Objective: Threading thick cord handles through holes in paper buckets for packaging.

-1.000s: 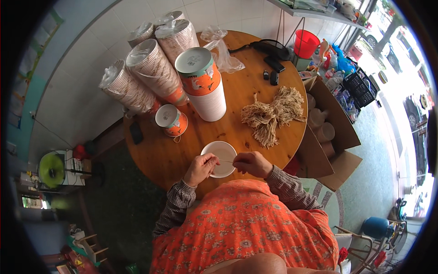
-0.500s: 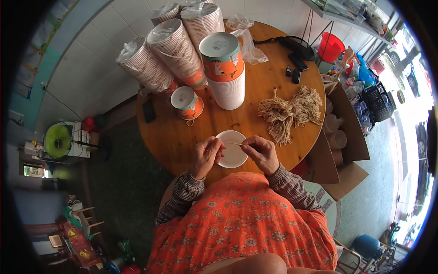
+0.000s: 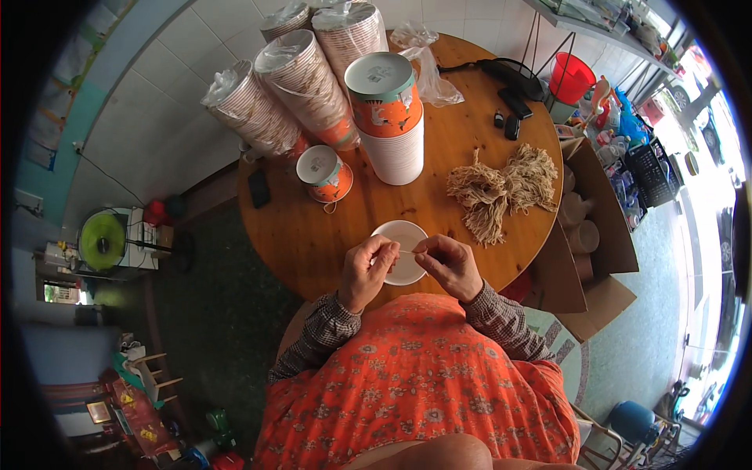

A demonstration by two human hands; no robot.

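Pale strand [image 3: 406, 251], pinched tight by left hand [image 3: 365, 274] and right hand [image 3: 455, 270], above a white cup [image 3: 405, 272] (smooth, round), mid-frame!

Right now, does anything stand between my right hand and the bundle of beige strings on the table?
Nothing visible does: only bare wooden tabletop shows between your right hand and the bundle of beige strings. The white cup is on the other side, toward your left hand.

Smooth paper cup [image 3: 404, 271], rough fibrous cord bundle [image 3: 487, 193], glossy wooden table [image 3: 294, 231].
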